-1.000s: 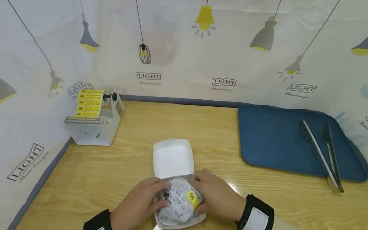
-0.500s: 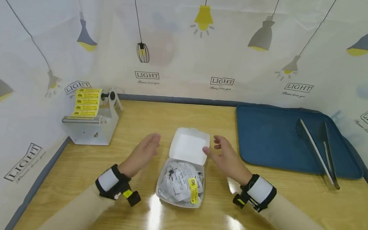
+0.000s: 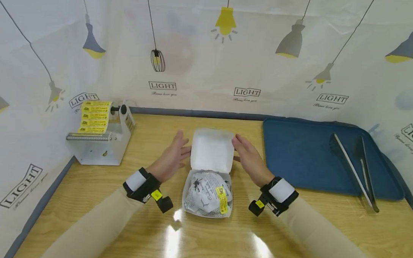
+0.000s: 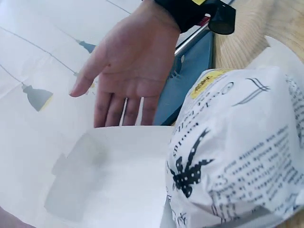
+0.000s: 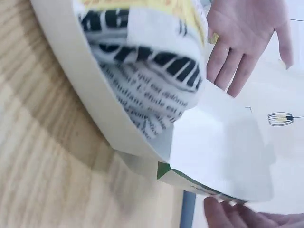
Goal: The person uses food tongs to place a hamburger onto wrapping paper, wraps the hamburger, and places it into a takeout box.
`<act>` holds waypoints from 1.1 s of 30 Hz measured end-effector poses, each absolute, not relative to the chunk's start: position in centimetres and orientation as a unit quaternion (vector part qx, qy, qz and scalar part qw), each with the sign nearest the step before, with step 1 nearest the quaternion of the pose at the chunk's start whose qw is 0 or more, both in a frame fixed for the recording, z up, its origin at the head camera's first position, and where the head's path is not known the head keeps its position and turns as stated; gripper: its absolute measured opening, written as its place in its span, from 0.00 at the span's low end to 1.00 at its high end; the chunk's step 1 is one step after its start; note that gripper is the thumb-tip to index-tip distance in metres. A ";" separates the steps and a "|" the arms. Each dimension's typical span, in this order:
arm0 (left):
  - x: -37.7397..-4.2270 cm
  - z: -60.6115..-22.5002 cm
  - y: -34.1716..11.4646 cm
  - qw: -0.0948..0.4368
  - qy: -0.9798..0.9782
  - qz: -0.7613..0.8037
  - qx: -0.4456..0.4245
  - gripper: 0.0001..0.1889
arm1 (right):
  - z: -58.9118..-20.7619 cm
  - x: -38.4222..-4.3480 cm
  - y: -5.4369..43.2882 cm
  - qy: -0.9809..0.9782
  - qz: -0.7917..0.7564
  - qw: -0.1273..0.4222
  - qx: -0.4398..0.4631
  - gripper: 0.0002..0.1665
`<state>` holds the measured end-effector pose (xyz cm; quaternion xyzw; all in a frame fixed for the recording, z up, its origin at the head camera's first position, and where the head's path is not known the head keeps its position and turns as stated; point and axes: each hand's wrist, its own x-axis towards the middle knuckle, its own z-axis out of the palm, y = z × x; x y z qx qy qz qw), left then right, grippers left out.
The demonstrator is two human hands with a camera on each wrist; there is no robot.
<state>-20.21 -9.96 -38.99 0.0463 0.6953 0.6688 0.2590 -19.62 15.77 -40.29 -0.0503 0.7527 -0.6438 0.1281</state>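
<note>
A white clamshell box (image 3: 186, 204) stands on the table with its lid (image 3: 212, 150) raised at the far side. Inside lies a round paper-wrapped bundle, like a wrapped burger (image 3: 205, 193), bearing a yellow sticker (image 3: 222, 199). My left hand (image 3: 169, 156) is at the lid's left edge, fingers extended. On the opposite edge is my right hand (image 3: 253, 159), its fingers likewise stretched out and partly behind the lid. The right wrist view shows fingertips (image 5: 228, 213) right at the lid's outer side, and my left palm across from them.
A label dispenser (image 3: 96, 150) with a strip of yellow stickers stands at the back left. At the back right is a blue tray (image 3: 294, 158), with metal tongs (image 3: 353, 170) lying across its right part. A lamp-printed sheet (image 3: 197, 98) encloses the table's far side.
Both hands have let go of the wrapped burger and moved forward to the lid's sides. The box sits farther forward and a little to the right, its lid standing more upright.
</note>
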 end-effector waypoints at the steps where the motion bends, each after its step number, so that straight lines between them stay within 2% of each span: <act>1: -20.1 -38.9 -10.0 0.250 0.702 0.665 0.053 0.49 | -40.1 -19.6 15.9 0.752 -0.647 0.111 -0.057 0.42; 10: -16.9 -38.5 -11.3 0.182 0.745 0.627 0.138 0.43 | -39.5 -17.4 17.4 0.772 -0.616 0.020 -0.156 0.35; 19: -12.4 -40.5 -12.0 0.136 0.783 0.566 0.219 0.30 | -41.4 -13.9 17.8 0.806 -0.507 -0.026 -0.306 0.46; 21: -11.6 -41.1 -11.9 0.131 0.793 0.548 0.233 0.36 | -41.8 -13.0 17.9 0.817 -0.483 -0.024 -0.313 0.44; 25: -10.4 -42.6 -11.5 0.104 0.850 0.440 0.270 0.57 | -42.6 -11.5 18.3 0.831 -0.457 -0.004 -0.316 0.44; 27: -10.1 -43.2 -11.2 0.076 0.877 0.374 0.290 0.64 | -43.1 -10.9 18.4 0.838 -0.442 0.000 -0.319 0.46; 33: -9.7 -44.1 -10.7 0.006 0.911 0.292 0.292 0.63 | -44.0 -10.0 18.4 0.854 -0.394 -0.012 -0.339 0.47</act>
